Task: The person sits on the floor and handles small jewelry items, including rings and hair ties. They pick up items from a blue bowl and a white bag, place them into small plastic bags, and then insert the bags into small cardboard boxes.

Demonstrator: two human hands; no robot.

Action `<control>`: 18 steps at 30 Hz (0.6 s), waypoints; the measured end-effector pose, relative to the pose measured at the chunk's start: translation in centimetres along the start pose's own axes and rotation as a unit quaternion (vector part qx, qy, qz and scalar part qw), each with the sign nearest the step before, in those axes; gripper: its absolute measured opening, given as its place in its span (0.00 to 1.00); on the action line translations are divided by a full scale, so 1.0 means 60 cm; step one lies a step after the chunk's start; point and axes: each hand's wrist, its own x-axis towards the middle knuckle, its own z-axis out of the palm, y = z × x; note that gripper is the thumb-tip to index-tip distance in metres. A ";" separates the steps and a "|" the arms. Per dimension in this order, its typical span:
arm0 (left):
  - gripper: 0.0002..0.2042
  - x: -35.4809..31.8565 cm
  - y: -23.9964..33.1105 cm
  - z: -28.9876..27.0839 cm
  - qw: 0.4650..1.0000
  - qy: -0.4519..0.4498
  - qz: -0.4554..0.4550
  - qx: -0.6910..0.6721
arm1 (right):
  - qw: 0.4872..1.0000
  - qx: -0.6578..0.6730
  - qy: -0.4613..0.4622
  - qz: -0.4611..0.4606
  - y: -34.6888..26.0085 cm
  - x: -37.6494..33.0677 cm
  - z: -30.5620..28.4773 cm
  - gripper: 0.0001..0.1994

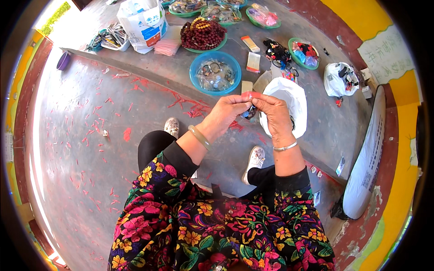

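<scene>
My left hand (224, 116), with a pale bangle at the wrist, and my right hand (274, 116), with a silver bangle, meet in front of me. Both have fingers pinched on a small red strip (248, 95). Below it, between the hands, hangs a dark and blue bit (248, 113), partly hidden by the fingers; whether it joins the strip I cannot tell. Just right of and behind my right hand, a white bag (296, 101) stands with its mouth wide.
Beyond my hands, a blue basin (195, 74) holds small packets. Dark red beads (199, 38) heap in a green basket near a white plastic bag (143, 27). Red scraps (194, 108) litter the concrete floor. A step edge (113, 72) crosses the floor. Another stuffed white bag (334, 81) stands at right.
</scene>
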 end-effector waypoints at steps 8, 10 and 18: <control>0.11 -0.001 0.006 -0.001 0.997 0.037 0.021 0.064 | 0.997 -0.021 0.028 -0.065 0.009 0.004 0.001 0.08; 0.11 -0.003 0.011 -0.001 0.996 0.053 0.026 0.060 | 0.998 -0.024 0.035 -0.045 0.002 0.001 0.005 0.07; 0.06 0.002 0.001 -0.001 0.993 0.057 0.057 -0.092 | 0.998 -0.011 0.057 -0.015 0.003 0.004 0.007 0.07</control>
